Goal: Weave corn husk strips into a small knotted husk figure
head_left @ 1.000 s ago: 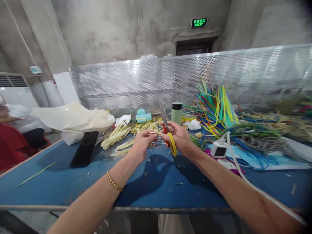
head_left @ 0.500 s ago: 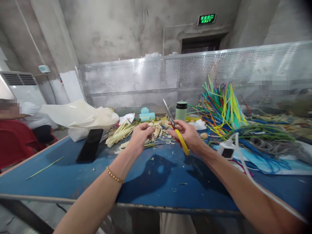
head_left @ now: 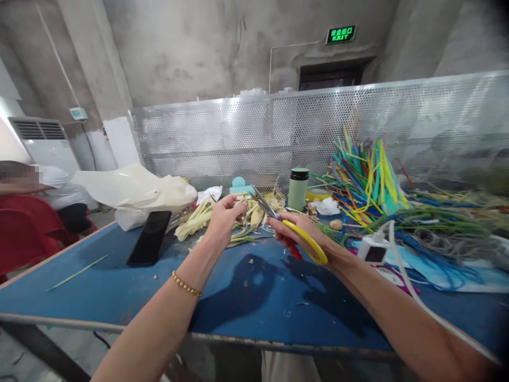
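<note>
In my right hand [head_left: 304, 229] is a pair of scissors [head_left: 314, 247] with one yellow and one red handle. Their metal blades point up and left, the tips close to my left fingertips. My left hand [head_left: 226, 216] is closed in a pinch, a gold bead bracelet on its wrist. A small pale bit shows at those fingertips, too small to name. Behind both hands lies a heap of dry, pale husk-like strips [head_left: 256, 216], with longer pale green leaves [head_left: 195, 222] to the left.
On the blue table [head_left: 167, 302] lie a black phone [head_left: 149, 239], a cream plastic bag [head_left: 139, 193] and one thin green strip [head_left: 77, 272]. A green jar [head_left: 298, 192], colourful strips [head_left: 374, 180], cords [head_left: 437, 228] and a white charger [head_left: 373, 248] stand right. Someone sits far left.
The scissors have swung from pointing steeply up to leaning left, their tips now by my left fingers. The yellow handle has turned outward to the right. My left hand stays pinched, nearly in place.
</note>
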Demonstrator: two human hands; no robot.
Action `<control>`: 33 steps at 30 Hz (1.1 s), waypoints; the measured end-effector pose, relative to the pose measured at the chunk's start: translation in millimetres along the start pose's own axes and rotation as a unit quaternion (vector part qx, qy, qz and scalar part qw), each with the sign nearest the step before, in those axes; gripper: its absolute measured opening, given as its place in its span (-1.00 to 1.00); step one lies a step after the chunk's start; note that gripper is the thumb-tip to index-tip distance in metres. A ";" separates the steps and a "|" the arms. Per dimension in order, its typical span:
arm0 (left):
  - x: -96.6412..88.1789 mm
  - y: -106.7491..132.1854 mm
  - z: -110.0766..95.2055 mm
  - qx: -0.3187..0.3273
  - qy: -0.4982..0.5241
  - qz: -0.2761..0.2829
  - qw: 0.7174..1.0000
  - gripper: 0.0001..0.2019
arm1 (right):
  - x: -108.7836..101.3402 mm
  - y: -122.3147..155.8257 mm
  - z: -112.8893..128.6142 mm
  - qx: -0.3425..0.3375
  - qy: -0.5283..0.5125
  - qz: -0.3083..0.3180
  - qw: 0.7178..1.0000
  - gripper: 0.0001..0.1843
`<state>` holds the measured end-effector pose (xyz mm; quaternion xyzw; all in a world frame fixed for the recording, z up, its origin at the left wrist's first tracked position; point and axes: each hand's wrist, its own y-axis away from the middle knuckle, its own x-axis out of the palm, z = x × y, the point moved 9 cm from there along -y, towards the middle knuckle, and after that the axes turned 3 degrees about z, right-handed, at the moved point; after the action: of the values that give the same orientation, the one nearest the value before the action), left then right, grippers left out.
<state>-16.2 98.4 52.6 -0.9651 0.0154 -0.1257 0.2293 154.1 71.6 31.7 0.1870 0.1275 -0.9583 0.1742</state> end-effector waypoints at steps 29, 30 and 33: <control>4.1 2.5 -1.0 0.006 -0.013 0.014 1.000 -0.79 | -12.7 0.5 -5.0 0.015 -0.020 -0.088 0.996 -0.52; 4.9 2.9 -1.0 0.003 -0.012 0.016 1.000 -0.79 | -16.7 0.7 -4.4 0.015 -0.021 -0.109 0.994 -0.51; 9.0 3.8 -0.4 -0.001 -0.004 0.030 1.000 -0.77 | -26.5 3.1 2.9 -0.004 -0.028 -0.150 0.988 -0.51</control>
<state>-7.5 94.0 53.3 -0.9649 0.0436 -0.1150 0.2322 177.4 75.5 44.5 0.1378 0.1532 -0.9780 0.0330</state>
